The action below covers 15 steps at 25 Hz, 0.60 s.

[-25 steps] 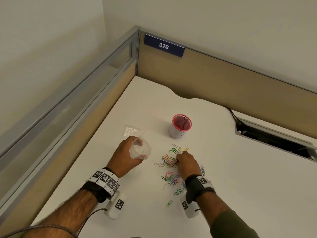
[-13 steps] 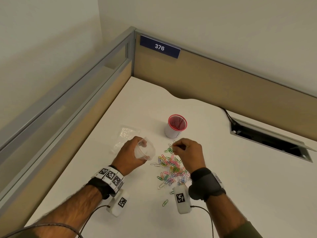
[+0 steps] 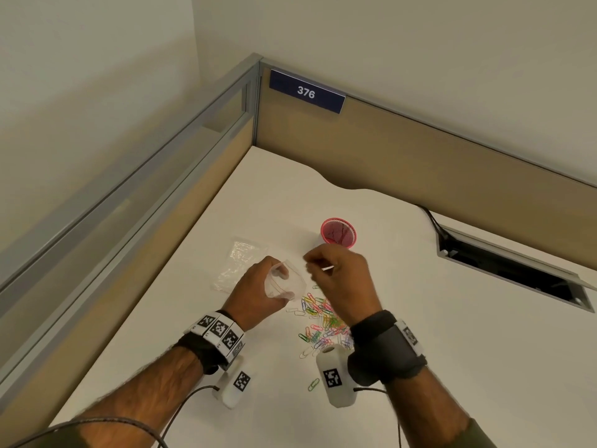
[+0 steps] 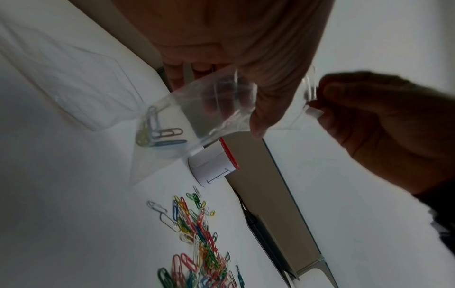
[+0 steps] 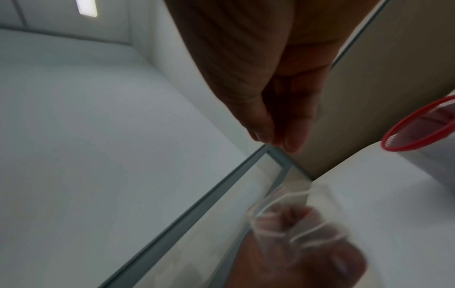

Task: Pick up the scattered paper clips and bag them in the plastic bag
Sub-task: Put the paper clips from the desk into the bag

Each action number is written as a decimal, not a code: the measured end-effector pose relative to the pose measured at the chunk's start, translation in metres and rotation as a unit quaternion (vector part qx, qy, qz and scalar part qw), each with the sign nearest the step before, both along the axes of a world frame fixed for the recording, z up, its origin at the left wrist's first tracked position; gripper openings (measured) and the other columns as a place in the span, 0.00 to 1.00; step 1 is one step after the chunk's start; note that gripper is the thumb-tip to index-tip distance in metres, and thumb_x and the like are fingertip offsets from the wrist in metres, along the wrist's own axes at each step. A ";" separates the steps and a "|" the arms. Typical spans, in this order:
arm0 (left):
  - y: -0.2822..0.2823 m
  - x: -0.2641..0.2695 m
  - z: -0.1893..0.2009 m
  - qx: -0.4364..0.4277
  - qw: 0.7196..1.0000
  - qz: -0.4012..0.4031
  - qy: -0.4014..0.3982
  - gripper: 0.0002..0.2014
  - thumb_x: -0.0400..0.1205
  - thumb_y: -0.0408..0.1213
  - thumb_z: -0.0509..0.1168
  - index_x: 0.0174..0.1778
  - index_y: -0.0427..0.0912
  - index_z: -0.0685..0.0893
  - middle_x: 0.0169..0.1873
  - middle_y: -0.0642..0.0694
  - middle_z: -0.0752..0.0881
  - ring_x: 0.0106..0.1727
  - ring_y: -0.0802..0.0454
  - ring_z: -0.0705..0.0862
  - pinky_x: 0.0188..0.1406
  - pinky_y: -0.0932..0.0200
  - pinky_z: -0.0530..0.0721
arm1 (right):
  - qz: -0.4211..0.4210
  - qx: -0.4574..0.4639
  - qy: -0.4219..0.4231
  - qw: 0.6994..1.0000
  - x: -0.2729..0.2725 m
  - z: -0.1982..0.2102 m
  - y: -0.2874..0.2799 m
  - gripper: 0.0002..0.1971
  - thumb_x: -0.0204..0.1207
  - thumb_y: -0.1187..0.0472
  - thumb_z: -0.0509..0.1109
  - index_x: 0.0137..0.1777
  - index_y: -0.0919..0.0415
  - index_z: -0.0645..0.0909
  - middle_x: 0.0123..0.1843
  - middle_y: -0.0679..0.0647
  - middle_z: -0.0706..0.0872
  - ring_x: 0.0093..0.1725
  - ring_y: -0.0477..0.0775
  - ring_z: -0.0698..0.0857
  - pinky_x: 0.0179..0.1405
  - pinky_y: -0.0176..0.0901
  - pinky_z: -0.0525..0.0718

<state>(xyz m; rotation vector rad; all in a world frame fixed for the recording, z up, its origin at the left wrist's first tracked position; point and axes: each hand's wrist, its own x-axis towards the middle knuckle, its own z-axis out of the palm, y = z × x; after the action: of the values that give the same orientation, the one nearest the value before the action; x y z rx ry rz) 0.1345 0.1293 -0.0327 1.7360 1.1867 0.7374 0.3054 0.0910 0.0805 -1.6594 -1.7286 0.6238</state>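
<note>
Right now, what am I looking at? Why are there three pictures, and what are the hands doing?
These are a person's two bare hands, with no robot. One camera sits on the head and looks down; a small camera on each wrist looks along the fingers. On the white desk lies a heap of colourful wire paper clips, a white cup with a red rim, and a spare flat clear bag. The left hand holds a small clear plastic bag with a few clips already inside. The right hand pinches something small at the bag's opening; the pictures are too blurry to tell what.
</note>
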 end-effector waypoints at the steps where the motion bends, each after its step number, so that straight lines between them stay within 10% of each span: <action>1: 0.000 -0.001 0.002 -0.001 1.000 0.007 -0.006 0.20 0.70 0.39 0.80 0.51 0.54 0.79 0.52 0.56 0.86 0.61 0.53 0.84 0.62 0.54 0.82 | -0.035 0.000 0.017 0.999 0.014 -0.005 0.003 0.07 0.76 0.68 0.70 0.48 0.58 0.87 0.45 0.51 0.89 0.44 0.51 0.88 0.48 0.44 0.88; 8: 0.003 -0.018 0.008 0.008 0.999 0.030 -0.025 0.21 0.70 0.37 0.81 0.53 0.54 0.79 0.54 0.55 0.86 0.63 0.53 0.83 0.66 0.54 0.80 | -0.193 -0.301 -0.238 0.903 0.111 -0.118 -0.020 0.17 0.80 0.59 0.64 0.68 0.60 0.77 0.67 0.63 0.79 0.67 0.64 0.78 0.67 0.55 0.78; 15: 0.000 -0.016 0.003 -0.003 0.999 0.033 -0.025 0.21 0.71 0.36 0.81 0.53 0.53 0.79 0.56 0.54 0.86 0.65 0.54 0.83 0.66 0.57 0.79 | -0.096 -0.277 -0.223 0.929 0.063 -0.136 -0.019 0.19 0.76 0.44 0.67 0.58 0.58 0.79 0.56 0.56 0.77 0.59 0.58 0.77 0.56 0.51 0.81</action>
<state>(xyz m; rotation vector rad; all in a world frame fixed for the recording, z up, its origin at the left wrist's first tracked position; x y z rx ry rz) 0.1188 0.1297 -0.0297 1.6707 1.2157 0.8121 0.3683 0.0722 -0.0558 -2.4954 -1.7533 0.7256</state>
